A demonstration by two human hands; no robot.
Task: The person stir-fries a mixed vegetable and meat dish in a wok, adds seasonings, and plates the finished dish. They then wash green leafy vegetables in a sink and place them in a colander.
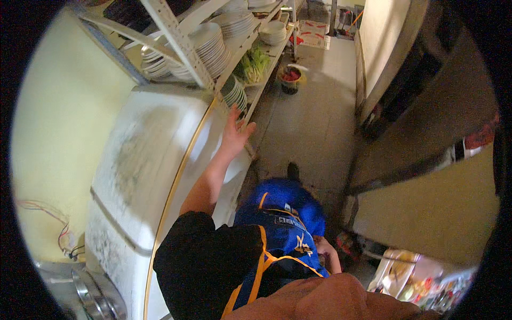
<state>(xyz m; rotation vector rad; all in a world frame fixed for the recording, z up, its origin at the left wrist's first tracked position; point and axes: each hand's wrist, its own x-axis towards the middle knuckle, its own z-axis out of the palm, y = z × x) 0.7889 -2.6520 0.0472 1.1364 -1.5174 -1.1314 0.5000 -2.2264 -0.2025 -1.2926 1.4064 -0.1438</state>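
My left hand [237, 135] reaches forward past the corner of a white chest freezer [176, 160], its fingers spread and holding nothing that I can see. Just beyond the fingertips, stacked green-rimmed plates [234, 94] stand on the lower level of a metal shelf rack [176, 38]. Whether the fingers touch them I cannot tell. Low at my side, my right hand [327, 253] shows only in part beside the blue apron [282, 212]; its fingers are hidden. Leafy green vegetables [255, 66] lie past those plates, below a tall stack of white plates [210, 48].
A pot with red contents [291, 75] stands on the tiled floor [308, 120] ahead, near the rack. White bowls [273, 33] sit farther along. A wall edge [362, 80] bounds the passage on the right. Behind me at lower right are blurred colourful items [424, 284].
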